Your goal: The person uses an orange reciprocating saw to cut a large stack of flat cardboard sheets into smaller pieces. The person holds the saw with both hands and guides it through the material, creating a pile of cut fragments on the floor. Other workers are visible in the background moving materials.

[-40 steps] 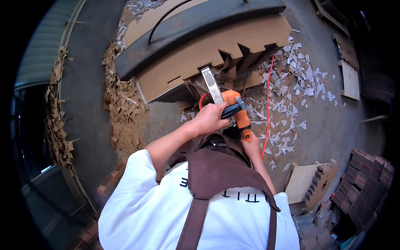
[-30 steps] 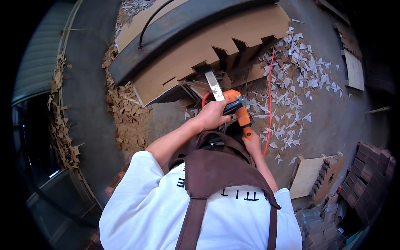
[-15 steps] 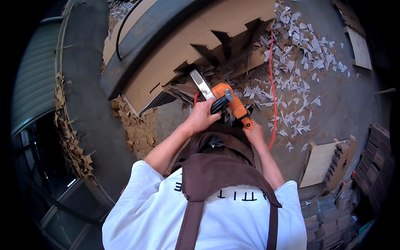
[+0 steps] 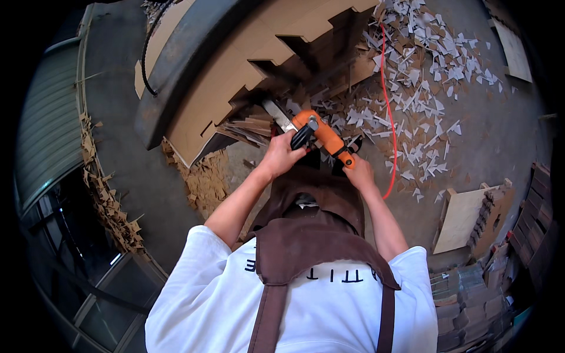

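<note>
An orange power tool (image 4: 325, 135) with a flat metal bar (image 4: 279, 115), shaped much like a small chainsaw, is held in front of my waist. My left hand (image 4: 281, 157) is closed round its black side handle (image 4: 302, 136). At its rear end, my right hand (image 4: 359, 174) is closed on the back grip, with the fingers partly hidden. The bar points up and left, its tip in the dark under the notched edge of a big stack of brown cardboard sheets (image 4: 206, 109). Loose cardboard strips (image 4: 250, 128) stick out beside the bar.
A thick dark beam (image 4: 176, 65) with a black cable (image 4: 145, 67) lies over the cardboard. White and brown scraps (image 4: 421, 88) litter the floor, with a red hose (image 4: 390, 109) running across them. Pallets (image 4: 462, 217) and stacked cardboard (image 4: 468, 294) stand at the right; a shutter (image 4: 50, 117) is at the left.
The tool and both hands have shifted slightly left and up in the view, and the bar reaches further under the cardboard's edge. The whole scene has also turned a little. Both grips stay the same.
</note>
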`<state>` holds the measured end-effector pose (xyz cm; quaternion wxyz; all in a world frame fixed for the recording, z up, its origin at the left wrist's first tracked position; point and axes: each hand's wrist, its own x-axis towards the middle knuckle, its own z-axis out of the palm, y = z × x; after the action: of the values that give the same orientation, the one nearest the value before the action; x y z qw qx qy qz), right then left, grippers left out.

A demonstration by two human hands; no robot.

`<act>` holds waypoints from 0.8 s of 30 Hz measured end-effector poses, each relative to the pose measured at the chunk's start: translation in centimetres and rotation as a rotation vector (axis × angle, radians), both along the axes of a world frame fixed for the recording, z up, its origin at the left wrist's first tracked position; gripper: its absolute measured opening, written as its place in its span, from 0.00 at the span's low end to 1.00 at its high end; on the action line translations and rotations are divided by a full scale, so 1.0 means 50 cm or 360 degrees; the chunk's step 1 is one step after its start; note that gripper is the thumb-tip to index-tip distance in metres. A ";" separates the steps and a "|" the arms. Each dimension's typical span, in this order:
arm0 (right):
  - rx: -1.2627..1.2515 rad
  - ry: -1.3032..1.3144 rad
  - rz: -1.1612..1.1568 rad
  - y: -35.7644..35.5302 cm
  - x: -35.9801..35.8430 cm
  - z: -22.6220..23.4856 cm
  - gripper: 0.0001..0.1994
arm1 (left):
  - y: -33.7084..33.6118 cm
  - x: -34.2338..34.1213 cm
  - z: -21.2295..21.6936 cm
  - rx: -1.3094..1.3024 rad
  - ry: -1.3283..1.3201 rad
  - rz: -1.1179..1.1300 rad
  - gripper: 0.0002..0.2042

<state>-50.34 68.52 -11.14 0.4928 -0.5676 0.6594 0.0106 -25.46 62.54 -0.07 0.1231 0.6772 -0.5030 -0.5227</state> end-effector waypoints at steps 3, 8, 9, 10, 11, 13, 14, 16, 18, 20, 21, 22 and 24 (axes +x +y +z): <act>-0.0025 -0.0070 0.0005 0.011 -0.003 -0.026 0.13 | -0.006 -0.011 -0.011 0.0049 0.0046 -0.0001 0.12; 0.0012 -0.0057 0.0009 0.005 -0.020 -0.020 0.13 | 0.006 -0.020 -0.005 -0.0004 -0.0062 -0.0066 0.14; 0.0014 -0.0037 0.0006 0.008 -0.022 -0.017 0.13 | 0.006 -0.020 -0.011 -0.0050 -0.0073 -0.0099 0.14; 0.0017 -0.0017 0.0004 0.010 -0.024 -0.016 0.13 | 0.003 -0.021 -0.017 -0.0037 -0.0061 -0.0088 0.13; 0.0043 -0.0007 -0.0004 0.008 -0.025 -0.019 0.14 | -0.002 -0.021 -0.024 -0.0024 -0.0048 -0.0077 0.13; 0.0089 0.0004 -0.0024 -0.004 -0.026 -0.030 0.16 | -0.010 -0.022 -0.036 0.0029 -0.0045 -0.0033 0.13; 0.0075 -0.0006 -0.0012 -0.008 -0.027 -0.035 0.16 | -0.012 -0.023 -0.036 0.0035 -0.0052 -0.0028 0.13; 0.0051 -0.0032 -0.0003 -0.014 -0.023 -0.046 0.16 | -0.026 -0.025 -0.027 0.0049 -0.0073 -0.0032 0.14; 0.0075 -0.0040 -0.0022 -0.021 -0.020 -0.038 0.16 | -0.032 -0.026 -0.017 0.0052 -0.0042 0.0001 0.13; 0.0101 -0.0014 0.0003 -0.013 -0.023 -0.037 0.16 | -0.020 -0.024 -0.029 0.0066 -0.0020 0.0015 0.13; 0.0097 0.0008 0.0030 -0.013 -0.022 -0.045 0.16 | -0.017 -0.021 -0.045 0.0061 -0.0020 0.0005 0.12; 0.0094 0.0030 0.0057 -0.015 -0.021 -0.051 0.15 | -0.017 -0.018 -0.057 0.0056 -0.0021 -0.0004 0.11; 0.0102 0.0022 0.0043 -0.026 -0.018 -0.066 0.15 | -0.024 -0.018 -0.068 0.0112 0.0018 0.0075 0.11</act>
<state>-51.26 67.21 -14.44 0.5061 -0.5603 0.6543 0.0422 -26.38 61.36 -3.45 0.1144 0.6899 -0.4673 -0.5409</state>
